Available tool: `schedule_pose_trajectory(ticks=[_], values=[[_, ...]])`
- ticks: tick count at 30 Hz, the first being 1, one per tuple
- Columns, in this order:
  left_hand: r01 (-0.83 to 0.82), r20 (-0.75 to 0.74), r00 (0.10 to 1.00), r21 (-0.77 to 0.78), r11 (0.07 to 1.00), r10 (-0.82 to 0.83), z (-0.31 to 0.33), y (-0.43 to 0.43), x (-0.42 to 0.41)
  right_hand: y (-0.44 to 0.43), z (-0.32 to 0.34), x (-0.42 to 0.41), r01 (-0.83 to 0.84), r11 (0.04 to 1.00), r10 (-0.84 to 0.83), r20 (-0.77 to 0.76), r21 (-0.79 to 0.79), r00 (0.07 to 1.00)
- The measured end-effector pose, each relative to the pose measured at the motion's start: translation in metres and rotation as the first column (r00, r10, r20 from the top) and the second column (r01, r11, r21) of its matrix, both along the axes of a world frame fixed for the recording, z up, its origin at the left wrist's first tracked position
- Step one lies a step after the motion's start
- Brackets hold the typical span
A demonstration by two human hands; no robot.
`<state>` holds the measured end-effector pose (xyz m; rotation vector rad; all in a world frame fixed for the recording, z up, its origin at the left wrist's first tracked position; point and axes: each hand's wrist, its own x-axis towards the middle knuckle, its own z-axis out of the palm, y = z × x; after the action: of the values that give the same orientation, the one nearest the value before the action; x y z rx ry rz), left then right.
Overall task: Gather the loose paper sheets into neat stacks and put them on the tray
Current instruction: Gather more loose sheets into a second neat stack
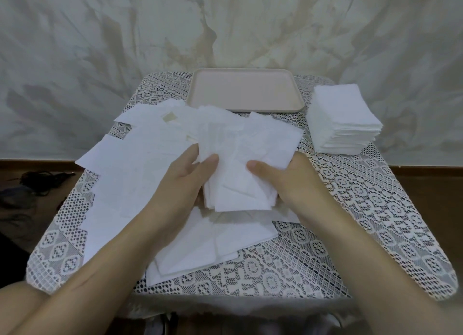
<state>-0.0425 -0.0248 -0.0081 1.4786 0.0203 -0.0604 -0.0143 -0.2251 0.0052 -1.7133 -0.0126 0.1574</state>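
Left hand [185, 177] and right hand [288, 182] grip uneven bundle of sheets [238, 164] from both sides, thumbs on top, above loose sheets [130, 164]. Neat stack [343, 119] right of tray [246, 91].

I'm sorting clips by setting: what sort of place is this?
Probably a room in a home: a small lace-covered table stands against a marble-patterned wall, with a plain pink tray on it.
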Motion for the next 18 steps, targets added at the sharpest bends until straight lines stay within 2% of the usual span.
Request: schedule_pose_trajectory(ticks=[4,8,18], values=[[-0.043,0.003,0.999,0.022,0.999,0.043,0.001,0.002,0.000,-0.003,0.005,-0.001,-0.020,0.999,0.021,0.028,-0.043,0.999],[-0.069,0.003,0.998,0.011,0.998,0.069,-0.001,0.005,0.002,-0.011,0.007,0.004,0.062,0.989,-0.045,0.131,-0.134,0.990],[0.019,-0.009,1.000,-0.021,1.000,-0.019,0.003,0.000,-0.002,-0.001,0.008,0.005,0.043,0.997,-0.032,0.185,-0.056,0.982]])
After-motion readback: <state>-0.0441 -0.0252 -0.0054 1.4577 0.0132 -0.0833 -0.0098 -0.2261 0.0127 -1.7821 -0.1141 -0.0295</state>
